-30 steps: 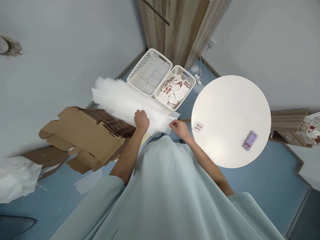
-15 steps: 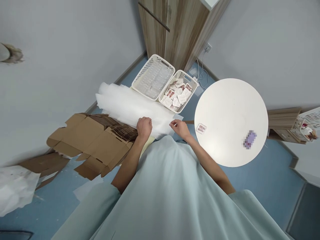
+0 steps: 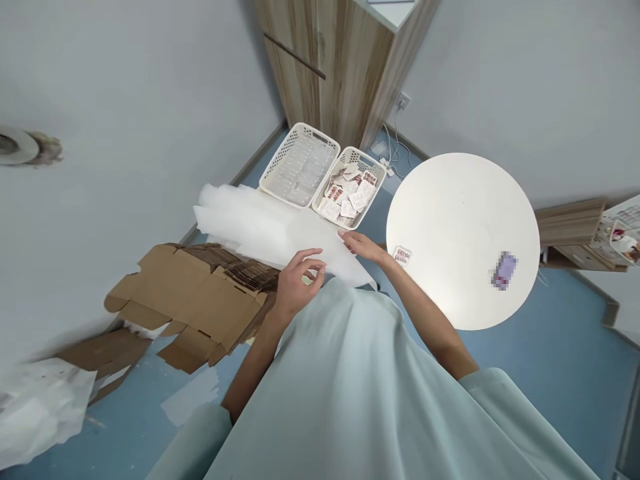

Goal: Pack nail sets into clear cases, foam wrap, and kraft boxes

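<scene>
A stack of thin white foam sheets [image 3: 245, 217] lies in front of me, with one corner reaching toward my shirt. My left hand [image 3: 300, 283] hovers over the near side of the sheets, its fingers curved and apart with nothing between them. At the right edge of the sheets is my right hand [image 3: 363, 245], fingers stretched out and touching the top sheet; its thumb side is partly hidden. Just beyond the sheets stand a white basket of clear plastic trays [image 3: 305, 163] and a smaller white basket holding blister packs [image 3: 350, 193].
Flattened cardboard boxes [image 3: 190, 287] are stacked on the left. A round white table [image 3: 460, 220] stands to the right, bearing one blister pack [image 3: 402, 256] and a blurred purple object [image 3: 505, 271]. Behind the baskets rises a wooden cabinet [image 3: 330, 73]; cables [image 3: 397, 150] lie beside it.
My left hand has lifted from the sheets, turned and opened its fingers. The right hand has gone from a pinch to stretched fingers. A sheet corner now reaches closer to me.
</scene>
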`<action>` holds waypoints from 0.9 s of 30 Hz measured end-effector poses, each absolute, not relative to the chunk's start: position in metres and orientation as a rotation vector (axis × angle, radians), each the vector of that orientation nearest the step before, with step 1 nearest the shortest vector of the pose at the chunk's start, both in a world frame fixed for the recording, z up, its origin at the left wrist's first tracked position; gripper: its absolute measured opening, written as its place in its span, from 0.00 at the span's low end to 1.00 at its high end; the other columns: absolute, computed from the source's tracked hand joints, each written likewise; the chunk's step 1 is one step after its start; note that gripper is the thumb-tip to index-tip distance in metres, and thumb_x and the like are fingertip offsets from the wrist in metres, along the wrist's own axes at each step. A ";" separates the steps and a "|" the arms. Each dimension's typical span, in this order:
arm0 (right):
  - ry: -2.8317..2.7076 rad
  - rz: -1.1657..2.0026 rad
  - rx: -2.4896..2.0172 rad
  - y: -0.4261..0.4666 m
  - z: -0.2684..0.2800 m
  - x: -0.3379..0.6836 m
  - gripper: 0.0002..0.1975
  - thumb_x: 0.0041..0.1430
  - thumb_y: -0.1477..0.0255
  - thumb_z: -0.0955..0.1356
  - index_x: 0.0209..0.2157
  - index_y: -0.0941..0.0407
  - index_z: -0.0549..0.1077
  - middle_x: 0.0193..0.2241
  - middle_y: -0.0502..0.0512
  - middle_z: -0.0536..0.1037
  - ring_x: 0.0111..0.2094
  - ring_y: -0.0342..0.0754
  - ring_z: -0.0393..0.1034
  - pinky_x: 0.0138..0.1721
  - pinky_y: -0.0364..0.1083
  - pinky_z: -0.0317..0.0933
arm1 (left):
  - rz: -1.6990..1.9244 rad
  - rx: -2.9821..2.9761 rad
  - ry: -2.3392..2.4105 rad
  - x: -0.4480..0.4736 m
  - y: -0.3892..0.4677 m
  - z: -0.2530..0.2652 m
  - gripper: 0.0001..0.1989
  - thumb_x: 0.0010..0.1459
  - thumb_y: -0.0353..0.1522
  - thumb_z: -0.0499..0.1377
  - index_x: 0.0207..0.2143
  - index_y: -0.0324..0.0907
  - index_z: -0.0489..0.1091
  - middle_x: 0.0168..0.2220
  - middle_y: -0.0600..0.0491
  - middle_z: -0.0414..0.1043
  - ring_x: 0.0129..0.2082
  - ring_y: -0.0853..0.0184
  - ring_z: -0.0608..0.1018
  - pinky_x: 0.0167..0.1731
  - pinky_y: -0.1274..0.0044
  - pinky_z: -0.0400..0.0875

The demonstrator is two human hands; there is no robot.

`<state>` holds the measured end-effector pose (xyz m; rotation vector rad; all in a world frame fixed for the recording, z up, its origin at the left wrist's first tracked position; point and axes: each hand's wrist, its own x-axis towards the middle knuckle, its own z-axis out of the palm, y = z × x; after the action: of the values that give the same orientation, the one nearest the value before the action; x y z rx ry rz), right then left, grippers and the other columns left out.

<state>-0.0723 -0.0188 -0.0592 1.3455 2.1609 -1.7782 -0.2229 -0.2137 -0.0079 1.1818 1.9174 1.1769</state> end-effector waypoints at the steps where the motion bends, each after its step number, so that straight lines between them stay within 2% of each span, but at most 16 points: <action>1: 2.057 -1.924 1.337 -0.018 -0.058 -0.064 0.33 0.66 0.41 0.66 0.49 0.58 0.80 0.38 0.57 0.85 0.39 0.51 0.79 0.41 0.47 0.72 | 1.173 1.200 1.883 -0.218 -0.212 -0.006 0.08 0.63 0.38 0.62 0.38 0.47 0.79 0.58 0.49 0.77 0.38 0.65 0.83 0.39 0.71 0.83; 5: 1.779 -2.379 1.454 -0.016 -0.049 -0.022 0.37 0.54 0.49 0.78 0.57 0.58 0.75 0.33 0.52 0.81 0.36 0.50 0.77 0.38 0.46 0.71 | 1.092 1.283 1.789 -0.193 -0.196 -0.001 0.05 0.60 0.36 0.64 0.36 0.47 0.79 0.64 0.48 0.73 0.43 0.60 0.83 0.53 0.63 0.80; 8: 1.804 -2.510 1.585 -0.016 -0.036 0.022 0.36 0.53 0.52 0.78 0.58 0.56 0.74 0.32 0.49 0.78 0.35 0.47 0.75 0.38 0.46 0.70 | 1.056 1.340 1.687 -0.165 -0.179 0.004 0.03 0.60 0.34 0.64 0.36 0.46 0.78 0.66 0.47 0.70 0.51 0.55 0.81 0.58 0.61 0.77; 10: 1.867 -2.549 1.685 -0.016 -0.026 0.055 0.33 0.55 0.53 0.78 0.58 0.55 0.74 0.32 0.48 0.77 0.34 0.47 0.74 0.39 0.47 0.70 | 1.094 1.310 1.620 -0.139 -0.166 0.006 0.06 0.61 0.35 0.64 0.40 0.46 0.77 0.67 0.45 0.68 0.58 0.52 0.79 0.57 0.61 0.77; 12: 1.946 -2.554 1.805 -0.018 -0.018 0.090 0.31 0.57 0.55 0.77 0.58 0.53 0.74 0.33 0.48 0.77 0.35 0.47 0.74 0.41 0.48 0.71 | 1.189 1.157 1.618 -0.107 -0.150 0.003 0.16 0.62 0.38 0.66 0.51 0.48 0.74 0.70 0.44 0.64 0.60 0.52 0.78 0.54 0.63 0.79; 14: 2.027 -2.508 1.962 -0.020 -0.012 0.127 0.31 0.58 0.56 0.77 0.59 0.52 0.73 0.35 0.49 0.78 0.36 0.47 0.74 0.43 0.49 0.71 | 1.268 0.925 1.640 -0.073 -0.132 -0.007 0.31 0.61 0.39 0.68 0.64 0.50 0.65 0.71 0.42 0.61 0.58 0.55 0.79 0.51 0.66 0.80; 15: 2.071 -2.462 2.051 -0.021 -0.010 0.144 0.31 0.58 0.56 0.77 0.60 0.51 0.73 0.36 0.50 0.78 0.37 0.48 0.74 0.43 0.49 0.72 | 1.258 0.842 1.614 -0.057 -0.122 -0.014 0.37 0.59 0.39 0.70 0.67 0.51 0.61 0.71 0.41 0.61 0.57 0.55 0.80 0.50 0.67 0.80; 17: 2.168 -2.324 2.222 -0.023 -0.009 0.179 0.32 0.59 0.56 0.76 0.61 0.51 0.71 0.38 0.51 0.77 0.39 0.49 0.74 0.45 0.50 0.72 | 1.204 0.740 1.548 -0.024 -0.102 -0.029 0.40 0.56 0.39 0.73 0.67 0.49 0.60 0.68 0.39 0.65 0.53 0.56 0.82 0.49 0.67 0.81; 20: 2.296 -2.072 2.448 -0.026 -0.009 0.225 0.31 0.62 0.55 0.75 0.63 0.49 0.70 0.40 0.53 0.77 0.42 0.50 0.74 0.46 0.50 0.73 | 1.107 0.730 1.468 0.020 -0.073 -0.050 0.37 0.55 0.40 0.73 0.63 0.45 0.65 0.54 0.43 0.77 0.49 0.56 0.84 0.49 0.66 0.80; 22: 2.341 -1.938 2.563 -0.028 -0.008 0.251 0.30 0.64 0.56 0.73 0.64 0.48 0.70 0.40 0.53 0.76 0.43 0.50 0.74 0.47 0.50 0.73 | 1.054 0.764 1.438 0.048 -0.056 -0.059 0.32 0.54 0.39 0.73 0.59 0.42 0.68 0.47 0.46 0.80 0.48 0.57 0.84 0.49 0.67 0.80; 27: 2.405 -1.671 2.705 -0.028 -0.012 0.299 0.28 0.67 0.56 0.70 0.65 0.48 0.69 0.42 0.54 0.77 0.42 0.50 0.74 0.48 0.51 0.73 | 0.958 0.810 1.439 0.104 -0.027 -0.074 0.26 0.53 0.36 0.72 0.53 0.40 0.72 0.42 0.48 0.81 0.44 0.59 0.83 0.45 0.68 0.81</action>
<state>0.2990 -0.0281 -0.0115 2.7055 2.4052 -1.6712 0.1035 -0.0275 -0.0743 0.8096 1.4390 0.9582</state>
